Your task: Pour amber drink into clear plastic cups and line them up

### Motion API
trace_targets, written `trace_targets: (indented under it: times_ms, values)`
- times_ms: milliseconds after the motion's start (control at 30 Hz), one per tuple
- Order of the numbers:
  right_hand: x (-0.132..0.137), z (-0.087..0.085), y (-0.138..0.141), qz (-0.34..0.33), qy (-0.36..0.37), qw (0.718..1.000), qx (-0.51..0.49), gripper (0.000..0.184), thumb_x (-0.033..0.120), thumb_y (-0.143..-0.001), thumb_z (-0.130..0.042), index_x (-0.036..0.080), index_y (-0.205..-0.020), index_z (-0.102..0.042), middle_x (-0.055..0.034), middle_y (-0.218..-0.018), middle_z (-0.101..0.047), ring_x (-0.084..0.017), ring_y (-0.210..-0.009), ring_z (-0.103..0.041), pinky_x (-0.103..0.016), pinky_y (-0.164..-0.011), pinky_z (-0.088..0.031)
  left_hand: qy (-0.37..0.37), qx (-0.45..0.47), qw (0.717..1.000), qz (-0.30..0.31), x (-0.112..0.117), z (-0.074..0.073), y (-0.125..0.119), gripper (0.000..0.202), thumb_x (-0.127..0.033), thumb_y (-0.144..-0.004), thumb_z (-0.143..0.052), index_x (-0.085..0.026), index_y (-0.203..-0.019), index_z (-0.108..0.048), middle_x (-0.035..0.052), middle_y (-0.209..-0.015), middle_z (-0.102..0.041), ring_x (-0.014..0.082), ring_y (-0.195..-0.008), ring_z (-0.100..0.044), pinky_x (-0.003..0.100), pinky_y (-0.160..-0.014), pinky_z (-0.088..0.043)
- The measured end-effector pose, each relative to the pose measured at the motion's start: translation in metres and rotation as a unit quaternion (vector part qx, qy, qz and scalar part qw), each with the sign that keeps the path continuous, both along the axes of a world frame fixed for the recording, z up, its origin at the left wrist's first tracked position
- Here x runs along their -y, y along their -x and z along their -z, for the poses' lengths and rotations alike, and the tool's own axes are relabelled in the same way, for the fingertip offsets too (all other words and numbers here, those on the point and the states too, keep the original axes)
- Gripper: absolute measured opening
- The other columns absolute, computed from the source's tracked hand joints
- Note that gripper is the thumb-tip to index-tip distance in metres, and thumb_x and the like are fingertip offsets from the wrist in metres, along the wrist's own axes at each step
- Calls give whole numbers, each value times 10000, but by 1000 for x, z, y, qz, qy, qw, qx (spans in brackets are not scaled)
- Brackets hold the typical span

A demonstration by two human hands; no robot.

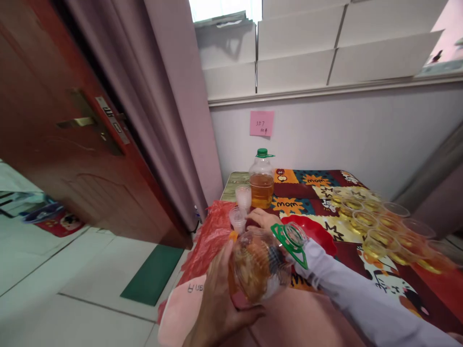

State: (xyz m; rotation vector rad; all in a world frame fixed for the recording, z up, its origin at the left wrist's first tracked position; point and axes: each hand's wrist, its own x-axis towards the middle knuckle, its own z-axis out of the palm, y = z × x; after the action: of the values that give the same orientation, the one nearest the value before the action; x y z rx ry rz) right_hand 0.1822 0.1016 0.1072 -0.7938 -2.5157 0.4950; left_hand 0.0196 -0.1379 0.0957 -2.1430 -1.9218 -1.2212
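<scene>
A large clear plastic jug (255, 267) with amber liquid is tipped close to me, its green handle and round mouth toward the right. My left hand (220, 284) grips it from the left and below. Beyond the jug, my right hand (265, 219) reaches left with its fingers bent at the edge of a tilted stack of clear plastic cups (238, 219). The jug hides part of this hand. Another cup stack (243, 196) stands just behind. A second jug (262, 188), with a green cap and amber liquid, stands upright at the back.
A red scalloped plate (325, 236) lies under my right forearm. Several clear cups of yellow liquid (379, 241) stand on the patterned tablecloth's right side. A red plastic bag (208, 229) covers the left edge. A pink stool or chair surface (181, 303) is near me; a wooden door (90, 144) stands left.
</scene>
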Motion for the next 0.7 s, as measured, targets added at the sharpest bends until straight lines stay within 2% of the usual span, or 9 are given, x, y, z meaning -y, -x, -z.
trace_targets:
  times_ms: [67,167,300,367,467,600,700]
  values:
    - [-5,-4,19,3,0,999,50,398,261,-1028,-774,292,-1425,-790,-80,-1419,-785,-254,-1176,-813,-316,-888,-656,-1,-4,1000,-3,2,2,1,1729,-517,-523,-1156,-412,-1887,-98,204,-1761,-625,551,-1540,-658,741,-1176,-652]
    - [-6,-11,32,-2,-10,997,78,380,235,-1098,-670,283,-1466,-753,-88,-1448,-755,-237,-1215,-793,-309,-938,-625,15,-2,1000,11,4,9,3,1721,-583,-546,-1139,-454,-1885,-66,195,-1792,-592,554,-1542,-656,755,-1194,-639]
    - [-5,-12,40,-26,-61,991,114,260,223,-1110,-672,249,-1332,-806,-119,-1407,-770,-242,-1109,-799,-302,-834,-584,42,3,999,30,7,20,6,1705,-578,-571,-1120,-445,-1891,-50,199,-1852,-506,567,-1613,-578,791,-1237,-600]
    - [-6,-8,44,-41,-69,990,118,186,201,-1106,-686,240,-1206,-838,-115,-1328,-805,-238,-1031,-798,-304,-782,-560,36,9,999,28,7,22,5,1716,-573,-549,-1121,-440,-1892,-59,204,-1834,-527,586,-1597,-588,829,-1218,-599]
    - [-11,1,47,-49,-64,990,116,197,174,-1120,-666,229,-1057,-845,-100,-1162,-831,-225,-934,-780,-301,-739,-537,24,22,999,15,7,22,1,1704,-645,-534,-1112,-464,-1886,-91,195,-1807,-565,592,-1547,-635,835,-1179,-628]
    - [-15,9,43,-32,-59,994,90,208,194,-1148,-637,219,-1095,-837,-109,-1121,-820,-230,-923,-769,-305,-764,-559,12,23,1000,8,6,17,-3,1629,-791,-594,-1040,-449,-1889,-113,182,-1788,-597,576,-1507,-678,790,-1160,-659]
    - [-18,11,39,-16,-54,996,68,155,207,-1128,-688,214,-1060,-827,-108,-1096,-808,-233,-933,-773,-310,-799,-581,13,15,1000,11,6,11,-4,1550,-854,-648,-984,-453,-1886,-142,165,-1758,-637,558,-1481,-706,766,-1131,-681]
